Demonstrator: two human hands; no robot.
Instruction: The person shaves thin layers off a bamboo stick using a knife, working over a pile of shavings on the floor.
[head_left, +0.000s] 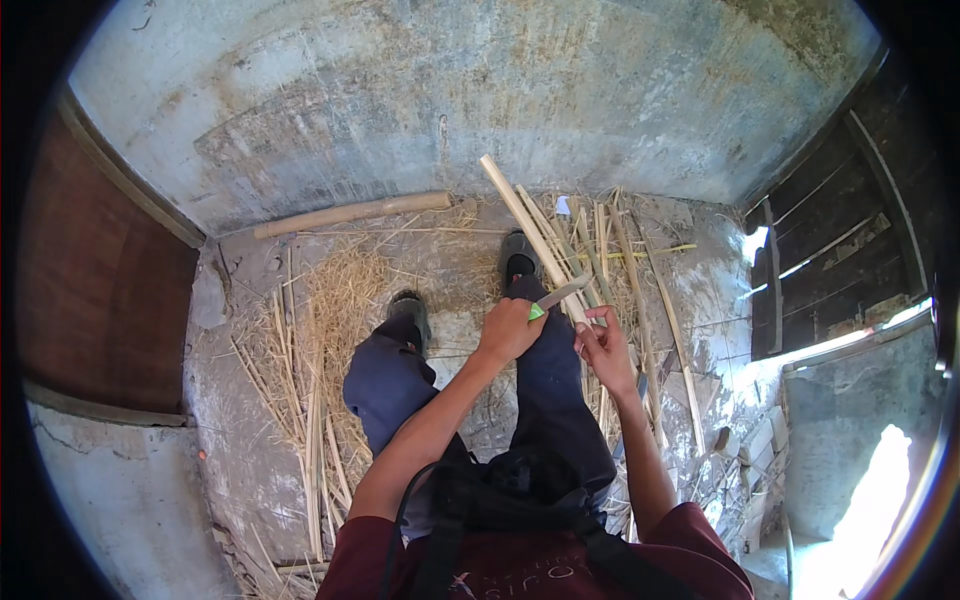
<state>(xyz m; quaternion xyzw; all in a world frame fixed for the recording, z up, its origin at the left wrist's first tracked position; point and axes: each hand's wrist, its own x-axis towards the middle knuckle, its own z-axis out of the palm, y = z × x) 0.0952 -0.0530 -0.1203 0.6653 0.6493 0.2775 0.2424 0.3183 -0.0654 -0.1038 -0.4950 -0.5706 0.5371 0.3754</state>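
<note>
Yellow straw [345,290] heaps on the floor [725,340] at far L, w/ a bamboo pole [350,215] lying behind. Middle: L hand [508,330] is wrapped round a green-handled knife [562,295], blade across a long pale strip [525,220], prob. bamboo, slanting over the R leg [555,370]. R hand [604,345] pinches the strip's near end. Looks like trimming or shaving; another pass would call for a firm R pinch, kept clear of the edge. Loose strips [680,360] at far R. No container that I can see.
</note>
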